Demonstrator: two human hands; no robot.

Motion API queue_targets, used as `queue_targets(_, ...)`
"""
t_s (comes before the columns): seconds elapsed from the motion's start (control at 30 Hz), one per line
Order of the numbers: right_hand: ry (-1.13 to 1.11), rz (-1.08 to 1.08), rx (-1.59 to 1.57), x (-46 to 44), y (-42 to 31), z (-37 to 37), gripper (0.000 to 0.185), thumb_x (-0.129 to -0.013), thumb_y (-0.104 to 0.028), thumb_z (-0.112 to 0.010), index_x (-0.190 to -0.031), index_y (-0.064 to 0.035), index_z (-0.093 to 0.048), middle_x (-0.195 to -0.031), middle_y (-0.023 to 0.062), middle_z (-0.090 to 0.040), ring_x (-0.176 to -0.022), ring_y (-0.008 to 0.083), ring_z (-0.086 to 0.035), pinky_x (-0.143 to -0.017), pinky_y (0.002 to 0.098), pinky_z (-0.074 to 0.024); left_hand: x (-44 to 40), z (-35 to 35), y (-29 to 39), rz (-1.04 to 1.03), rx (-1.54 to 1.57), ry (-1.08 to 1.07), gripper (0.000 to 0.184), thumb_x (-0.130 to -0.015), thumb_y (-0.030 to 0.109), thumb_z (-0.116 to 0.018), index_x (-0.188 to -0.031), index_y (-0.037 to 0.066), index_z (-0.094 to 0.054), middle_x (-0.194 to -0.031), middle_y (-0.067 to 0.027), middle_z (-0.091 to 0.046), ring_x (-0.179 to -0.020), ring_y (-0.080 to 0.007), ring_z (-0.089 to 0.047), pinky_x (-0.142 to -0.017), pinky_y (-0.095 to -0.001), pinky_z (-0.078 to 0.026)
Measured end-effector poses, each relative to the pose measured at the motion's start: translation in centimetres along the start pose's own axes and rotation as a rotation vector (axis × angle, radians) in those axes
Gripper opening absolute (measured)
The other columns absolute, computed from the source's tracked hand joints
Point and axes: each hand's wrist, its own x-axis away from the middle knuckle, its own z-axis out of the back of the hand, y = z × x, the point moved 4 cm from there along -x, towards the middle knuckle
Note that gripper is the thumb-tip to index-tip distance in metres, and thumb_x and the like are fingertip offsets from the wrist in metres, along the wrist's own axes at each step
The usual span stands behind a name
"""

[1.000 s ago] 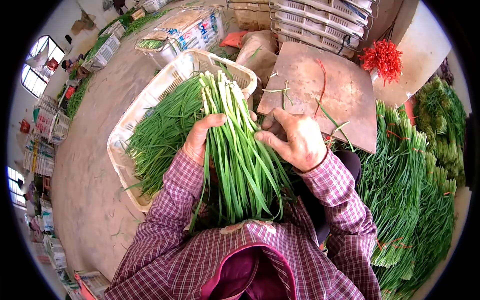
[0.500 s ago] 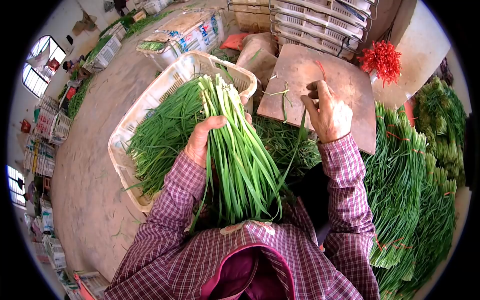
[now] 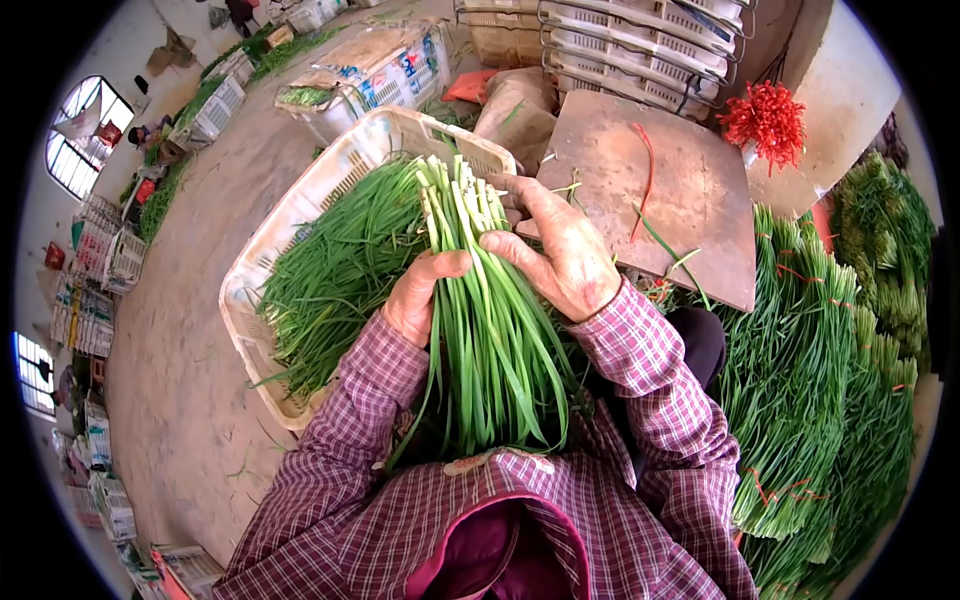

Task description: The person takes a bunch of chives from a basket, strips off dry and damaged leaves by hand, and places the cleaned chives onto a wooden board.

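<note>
A bunch of garlic chives (image 3: 490,320) hangs in front of me, pale stem ends up and green leaves drooping toward my lap. My left hand (image 3: 425,290) is closed around its left side, thumb across the stems. On the right side my right hand (image 3: 560,250) grips the same bunch near the pale ends, thumb in front; its other fingers are partly hidden behind. Just right of that hand lies a brown board (image 3: 690,190) bearing a red tie (image 3: 646,175) and a loose green leaf (image 3: 672,250). Left of the bunch, a white plastic crate (image 3: 262,250) holds loose chives (image 3: 340,260).
Tied chive bundles (image 3: 790,380) are piled at my right. Red ties (image 3: 765,125) hang in a cluster beyond the board, near stacked white crates (image 3: 640,50). A covered crate (image 3: 385,65) stands on the floor ahead. More crates (image 3: 85,290) line the far left wall.
My right hand has moved left from above the board onto the bunch. A green leaf that hung from it now lies at the board's edge. The left hand keeps its hold.
</note>
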Motion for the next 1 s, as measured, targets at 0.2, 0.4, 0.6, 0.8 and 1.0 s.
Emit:
queue_targets(0.2, -0.007, -0.04, -0.065, -0.1, 0.2, 0.2, 0.054, -0.086, -0.033, -0.065, -0.126, -0.0007, -0.049, -0.112, 0.0223, -0.061, -0.104, 0.038, -0.06, -0.088, 0.044, -0.0488, -0.1, -2.4, -0.3, -0.006, -0.086, 0.074, 0.051, -0.076, 0.019, -0.069, -0.12, 0.0, -0.054, -0.1, -0.0126, -0.063, -0.085, -0.0233, -0.067, -0.075, -0.0351, -0.058)
queue_targets(0.4, 0.048, 0.123, 0.142, -1.6, -0.8, 1.0, 0.07, -0.079, -0.03, -0.074, -0.135, -0.0014, -0.042, -0.12, 0.02, -0.052, -0.112, 0.0357, -0.055, -0.091, 0.0415, -0.0465, -1.3, -2.4, -0.1, -0.15, -0.28, 0.104, 0.043, -0.075, 0.003, -0.067, -0.115, 0.001, -0.054, -0.097, -0.0079, -0.062, -0.079, -0.0163, -0.066, -0.071, -0.0302, -0.056)
queue_targets(0.6, 0.038, 0.13, 0.252, -2.5, -0.9, 0.1, 0.084, -0.068, -0.025, -0.08, -0.14, -0.0103, -0.039, -0.126, 0.0185, -0.048, -0.111, 0.0384, -0.054, -0.092, 0.043, -0.0469, -2.0, -2.5, -0.9, -0.029, -0.371, -0.026, 0.016, -0.075, 0.001, -0.068, -0.09, 0.003, -0.065, -0.092, -0.0067, -0.066, -0.085, -0.0146, -0.064, -0.078, -0.0274, -0.052)
queue_targets(0.8, 0.045, 0.053, 0.487, -2.7, 0.4, -0.5, 0.064, -0.067, -0.028, -0.078, -0.122, -0.0092, -0.05, -0.09, 0.0126, -0.051, -0.088, 0.0348, -0.058, -0.071, 0.0463, -0.0492, -3.2, -1.9, -1.8, -0.263, -0.549, 0.254, 0.038, -0.071, 0.001, -0.076, -0.105, -0.003, -0.06, -0.097, -0.0082, -0.065, -0.087, -0.014, -0.063, -0.074, -0.0278, -0.052)
queue_targets(1.0, 0.072, 0.039, 0.58, -3.8, 2.2, -0.9, 0.044, -0.077, -0.031, -0.071, -0.111, -0.0082, -0.053, -0.087, 0.0137, -0.059, -0.078, 0.0367, -0.063, -0.065, 0.0466, -0.0503, -3.5, -2.9, -2.0, -0.012, -0.546, 0.189, 0.066, -0.072, -0.002, -0.07, -0.132, -0.002, -0.042, -0.114, -0.0111, -0.059, -0.106, -0.0205, -0.058, -0.091, -0.0327, -0.048)
